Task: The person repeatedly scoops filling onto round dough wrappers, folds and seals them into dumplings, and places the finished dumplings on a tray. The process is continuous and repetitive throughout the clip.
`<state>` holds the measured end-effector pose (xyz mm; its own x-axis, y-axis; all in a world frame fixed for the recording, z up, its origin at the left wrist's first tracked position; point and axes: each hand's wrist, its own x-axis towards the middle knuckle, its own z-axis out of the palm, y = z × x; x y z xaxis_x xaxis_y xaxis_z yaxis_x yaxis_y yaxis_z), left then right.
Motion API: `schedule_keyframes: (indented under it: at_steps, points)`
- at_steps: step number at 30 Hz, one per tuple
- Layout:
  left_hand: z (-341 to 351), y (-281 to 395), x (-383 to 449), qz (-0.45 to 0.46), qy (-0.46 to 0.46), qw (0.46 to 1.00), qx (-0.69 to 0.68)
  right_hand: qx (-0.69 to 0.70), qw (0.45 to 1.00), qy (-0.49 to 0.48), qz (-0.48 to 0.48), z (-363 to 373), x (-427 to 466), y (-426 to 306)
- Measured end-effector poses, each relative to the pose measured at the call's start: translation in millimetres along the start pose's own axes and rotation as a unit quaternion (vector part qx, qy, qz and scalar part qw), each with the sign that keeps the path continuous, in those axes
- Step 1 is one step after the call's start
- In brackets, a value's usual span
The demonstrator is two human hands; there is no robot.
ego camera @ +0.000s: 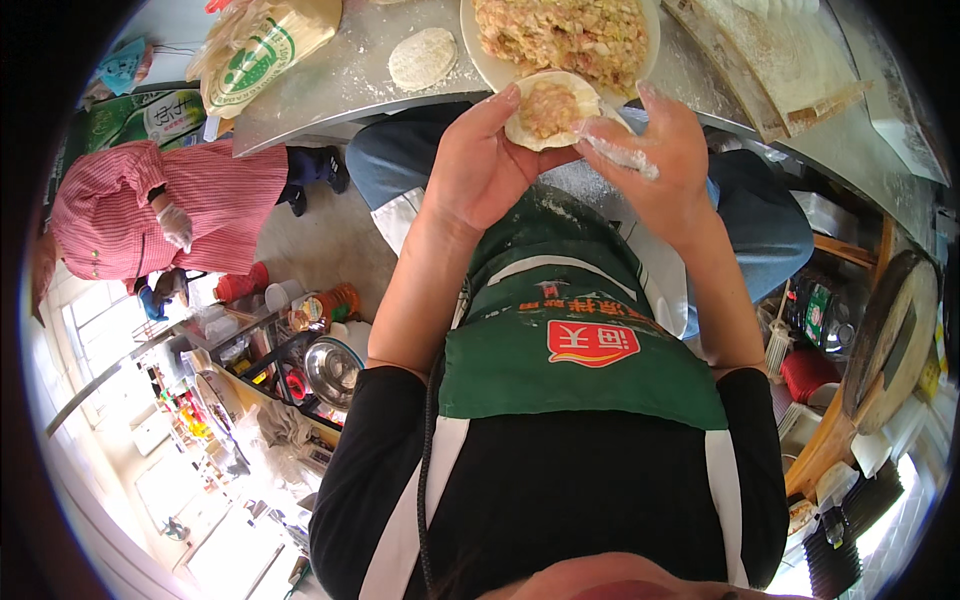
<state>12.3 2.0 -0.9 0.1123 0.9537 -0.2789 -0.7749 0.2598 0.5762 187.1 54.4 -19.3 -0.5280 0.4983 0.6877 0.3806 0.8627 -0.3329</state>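
A round dough wrapper (549, 112) topped with chopped filling rests in my left hand (487, 161), above my lap at the edge of the steel table. My right hand (651, 161), dusted with flour, touches the wrapper's right side with thumb raised; a pale, floury strip lies along its fingers, and I cannot tell whether it is dough or a tool. Just beyond my hands stands a large bowl (652, 37) heaped with chopped filling (566, 34). Left of the bowl, a floured dough disc (423, 59) lies on the table.
A printed plastic bag (266, 56) lies at the table's left corner. Floured boards (739, 67) are on the right of the steel table (330, 101). A person in a pink checked smock (202, 202) stands to the left. Shelves with bottles and a metal bowl (332, 370) are at the lower left.
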Motion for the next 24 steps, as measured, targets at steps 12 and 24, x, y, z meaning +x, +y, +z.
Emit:
schedule_keyframes:
  at_steps: [12,24]
  points:
    - [8,-6,-13,0.016,-0.087,0.950,0.299,0.530,0.736,-0.077,0.415,-7,24,13]
    - [24,-3,-19,0.083,-0.025,0.956,0.279,0.404,0.820,-0.014,0.406,-15,29,-10]
